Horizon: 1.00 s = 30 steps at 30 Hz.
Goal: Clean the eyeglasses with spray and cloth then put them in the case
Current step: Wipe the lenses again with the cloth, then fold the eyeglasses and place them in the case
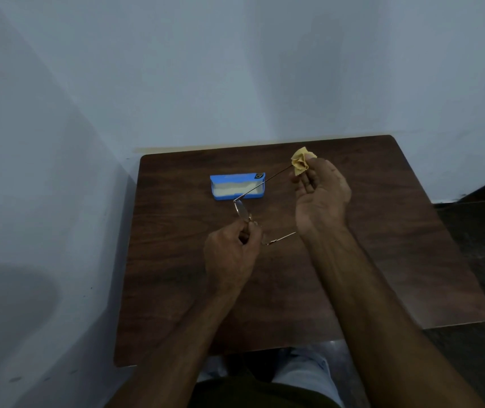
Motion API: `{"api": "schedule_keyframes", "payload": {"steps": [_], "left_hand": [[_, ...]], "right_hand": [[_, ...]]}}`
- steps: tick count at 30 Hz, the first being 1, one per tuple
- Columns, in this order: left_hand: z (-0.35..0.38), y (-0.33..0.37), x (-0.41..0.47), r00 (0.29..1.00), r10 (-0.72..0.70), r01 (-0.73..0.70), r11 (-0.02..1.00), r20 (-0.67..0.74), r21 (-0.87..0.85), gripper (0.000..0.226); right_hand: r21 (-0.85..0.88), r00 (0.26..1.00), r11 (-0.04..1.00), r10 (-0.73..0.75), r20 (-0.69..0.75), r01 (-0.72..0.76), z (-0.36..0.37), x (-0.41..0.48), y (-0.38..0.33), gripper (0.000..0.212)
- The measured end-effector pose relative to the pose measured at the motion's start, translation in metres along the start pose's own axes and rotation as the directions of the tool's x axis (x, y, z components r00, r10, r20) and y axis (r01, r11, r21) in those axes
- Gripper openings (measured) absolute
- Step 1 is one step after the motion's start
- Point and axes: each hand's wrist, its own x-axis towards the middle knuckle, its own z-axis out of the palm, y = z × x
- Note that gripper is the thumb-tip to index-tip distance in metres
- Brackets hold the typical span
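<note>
Wiping an earpiece: my left hand (229, 248) pinches the eyeglasses (241, 210) by the frame, near the open case (237, 187); my right hand (320, 195) pinches the cloth (301, 163) round the tip. I should draw lightly, never bending.
</note>
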Motion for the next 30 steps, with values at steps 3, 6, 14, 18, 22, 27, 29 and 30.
{"api": "schedule_keyframes", "payload": {"steps": [3,6,14,18,22,27,29,30], "left_hand": [[0.000,-0.004,-0.001,1.000,0.015,-0.015,1.000,-0.003,-0.024,0.032],[-0.001,-0.007,-0.003,0.999,0.032,-0.033,0.998,-0.016,-0.047,0.035],[-0.009,-0.031,-0.009,0.995,-0.095,0.097,0.989,0.020,-0.109,0.039],[-0.011,-0.034,-0.008,0.967,-0.250,0.256,0.947,0.056,-0.192,0.030],[-0.010,-0.034,-0.006,0.913,-0.403,0.404,0.867,0.068,-0.290,0.032],[-0.007,-0.037,-0.008,0.869,-0.479,0.486,0.783,0.123,-0.388,0.033],[-0.005,-0.037,-0.011,0.853,-0.498,0.514,0.754,0.154,-0.408,0.034],[-0.003,-0.036,-0.012,0.842,-0.510,0.532,0.736,0.172,-0.420,0.035]], "right_hand": [[0.003,1.000,1.000,0.020,-0.011,-0.020,-0.001,0.003,-0.002,0.059],[0.013,0.999,0.999,0.031,-0.009,-0.031,-0.003,0.004,-0.003,0.056],[-0.151,0.996,0.984,-0.091,0.007,0.091,-0.020,0.025,-0.022,0.040],[-0.396,0.976,0.895,-0.215,0.021,0.206,-0.057,0.037,-0.023,0.025],[-0.685,0.946,0.666,-0.307,0.109,0.295,-0.119,0.052,0.001,0.018],[-0.946,0.968,0.231,-0.160,0.194,0.228,-0.190,0.058,0.044,0.015],[-0.963,0.960,0.013,-0.087,0.266,0.268,-0.215,0.063,0.057,0.013],[-0.957,0.957,-0.055,-0.041,0.287,0.285,-0.222,0.063,0.061,0.013]]}}
